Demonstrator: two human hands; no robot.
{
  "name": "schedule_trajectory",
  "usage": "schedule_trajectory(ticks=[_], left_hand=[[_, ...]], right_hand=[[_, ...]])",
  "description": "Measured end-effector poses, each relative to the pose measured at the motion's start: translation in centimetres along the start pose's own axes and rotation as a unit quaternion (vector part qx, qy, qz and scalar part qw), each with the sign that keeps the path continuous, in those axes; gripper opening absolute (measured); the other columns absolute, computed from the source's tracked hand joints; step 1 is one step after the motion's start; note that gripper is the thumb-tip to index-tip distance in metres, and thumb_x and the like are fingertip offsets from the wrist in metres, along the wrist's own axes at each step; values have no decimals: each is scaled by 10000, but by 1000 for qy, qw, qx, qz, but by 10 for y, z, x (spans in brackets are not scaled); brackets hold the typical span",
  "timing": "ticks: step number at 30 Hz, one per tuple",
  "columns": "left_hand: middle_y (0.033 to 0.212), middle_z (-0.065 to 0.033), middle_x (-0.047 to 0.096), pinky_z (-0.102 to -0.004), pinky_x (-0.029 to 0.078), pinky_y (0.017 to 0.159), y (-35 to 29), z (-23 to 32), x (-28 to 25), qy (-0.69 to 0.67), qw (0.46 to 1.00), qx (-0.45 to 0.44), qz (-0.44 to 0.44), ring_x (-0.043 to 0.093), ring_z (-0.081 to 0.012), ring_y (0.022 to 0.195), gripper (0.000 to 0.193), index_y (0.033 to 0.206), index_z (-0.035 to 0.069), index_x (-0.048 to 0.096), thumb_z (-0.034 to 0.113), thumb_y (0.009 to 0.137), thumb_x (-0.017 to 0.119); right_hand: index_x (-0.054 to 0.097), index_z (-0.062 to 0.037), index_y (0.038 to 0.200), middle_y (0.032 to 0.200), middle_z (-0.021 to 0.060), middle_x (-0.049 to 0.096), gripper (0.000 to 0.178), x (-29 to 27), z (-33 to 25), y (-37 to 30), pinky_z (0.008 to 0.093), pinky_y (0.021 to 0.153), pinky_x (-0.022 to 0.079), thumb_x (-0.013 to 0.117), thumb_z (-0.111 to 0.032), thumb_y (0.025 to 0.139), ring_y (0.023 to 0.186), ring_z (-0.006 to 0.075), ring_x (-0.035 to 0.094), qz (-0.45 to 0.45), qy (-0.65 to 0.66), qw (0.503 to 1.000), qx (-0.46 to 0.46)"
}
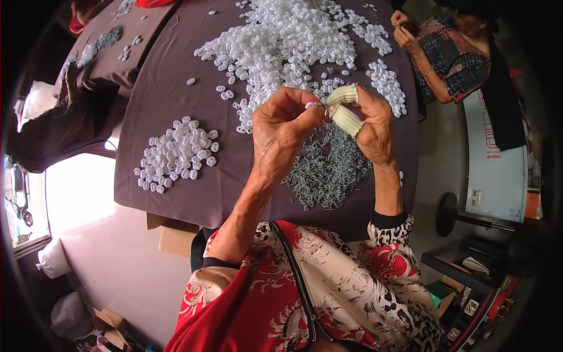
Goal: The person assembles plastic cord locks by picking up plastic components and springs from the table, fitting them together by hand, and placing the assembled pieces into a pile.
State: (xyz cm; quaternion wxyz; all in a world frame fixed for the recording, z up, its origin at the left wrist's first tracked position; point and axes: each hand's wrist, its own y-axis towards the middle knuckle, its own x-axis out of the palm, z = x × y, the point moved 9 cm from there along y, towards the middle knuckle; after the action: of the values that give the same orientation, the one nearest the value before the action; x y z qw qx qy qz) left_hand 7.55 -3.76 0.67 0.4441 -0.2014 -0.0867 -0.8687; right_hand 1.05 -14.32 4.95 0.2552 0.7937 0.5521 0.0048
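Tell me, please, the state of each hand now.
Left hand: closed, pinching a small white piece.
Right hand: curled beside it, wearing cream finger covers; whether it holds anything cannot be told.

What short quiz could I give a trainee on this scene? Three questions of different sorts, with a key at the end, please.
1. Which hand wears the cream ribbed-fabric finger covers?
2. True or false: a heap of thin grey metallic-looking pieces lies between the left forearm and the right forearm.
3. What shows in the left hand's grip? A) a pair of scissors; B) a small white plastic-looking piece; C) a red bottle cap.

Key: 1. The right hand. 2. True. 3. B.
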Motion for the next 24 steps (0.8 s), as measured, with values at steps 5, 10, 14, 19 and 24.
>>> schedule_trajectory(ticks=[5, 10, 14, 19, 24], left_hand=[[710, -15, 590, -178, 420, 578, -1, -1, -3, 10, 1000, 20, 8, 541, -60, 632, 64, 792, 7, 563, 24, 757, 613], [707, -29, 588, -197, 430, 596, 1, -4, -3, -4, 1000, 2, 10, 543, -74, 628, 64, 783, 6, 560, 9, 737, 604], [711, -51, 588, -213, 442, 609, 5, -16, -5, -100, 995, -26, 1, 550, -96, 628, 70, 764, -2, 550, -9, 714, 599], [712, -54, 591, -218, 440, 616, 4, -15, -5, -69, 997, -29, -3, 554, -106, 618, 51, 757, 6, 544, -4, 730, 587], [703, -37, 591, -205, 430, 630, 1, -18, -5, 19, 999, -31, -8, 551, -94, 613, 36, 756, 15, 555, 16, 741, 587]], right_hand=[[578, 11, 861, 711, 76, 603, 227, 2, 7, -1, 240, 592, 442, 434, -64, 702, 641, 114, 557, -27, -20, 998, 51], [571, 17, 862, 706, 101, 597, 223, 3, 2, 0, 255, 566, 448, 440, -16, 684, 627, 124, 562, -35, -82, 996, 10], [564, 22, 869, 715, 112, 595, 240, 4, -4, 1, 270, 572, 457, 420, 12, 677, 623, 141, 569, -20, -101, 994, -45], [565, 19, 871, 729, 97, 599, 215, 4, 6, -2, 254, 597, 451, 473, -49, 688, 657, 135, 573, -21, -48, 999, -4], [570, 8, 860, 731, 76, 600, 224, -1, 16, -4, 235, 630, 440, 520, -131, 692, 676, 114, 564, 34, 59, 996, 66]])
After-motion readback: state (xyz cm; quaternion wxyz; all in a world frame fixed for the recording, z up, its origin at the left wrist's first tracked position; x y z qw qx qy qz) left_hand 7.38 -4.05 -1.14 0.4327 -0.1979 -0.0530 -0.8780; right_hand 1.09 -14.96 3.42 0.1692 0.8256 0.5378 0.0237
